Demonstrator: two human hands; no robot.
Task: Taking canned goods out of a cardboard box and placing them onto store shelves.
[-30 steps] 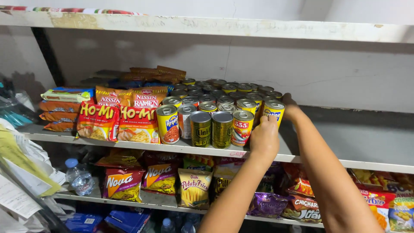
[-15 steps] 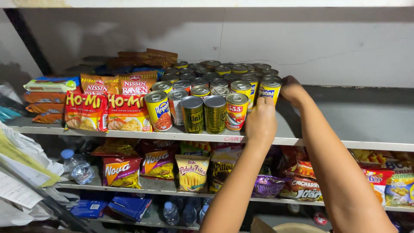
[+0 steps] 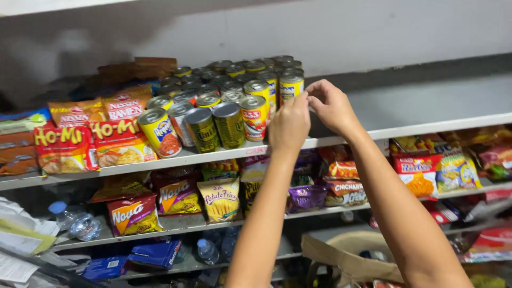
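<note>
A block of tin cans stands on the upper shelf [image 3: 405, 128]: yellow cans, dark green cans [image 3: 230, 124] and a red-labelled can [image 3: 253, 116] in front. My left hand [image 3: 289, 127] is raised at the right end of the front row, back toward me, fingers curled; anything inside it is hidden. Its fingertips touch the lower right side of a yellow can [image 3: 290, 85]. My right hand [image 3: 332, 108] is just to the right, fingers bent, its fingertips meeting those of the left hand beside that can.
Noodle packets [image 3: 93, 141] lie left of the cans. The shelf below holds snack bags [image 3: 220, 197] and more packets [image 3: 424, 173]. Water bottles [image 3: 77, 224] sit lower left, papers at the far left, and a brown paper bag [image 3: 346, 258] is below.
My right hand has come from behind the yellow can to its right front and now meets my left hand. The view has shifted, so the shelves sit lower and tilted.
</note>
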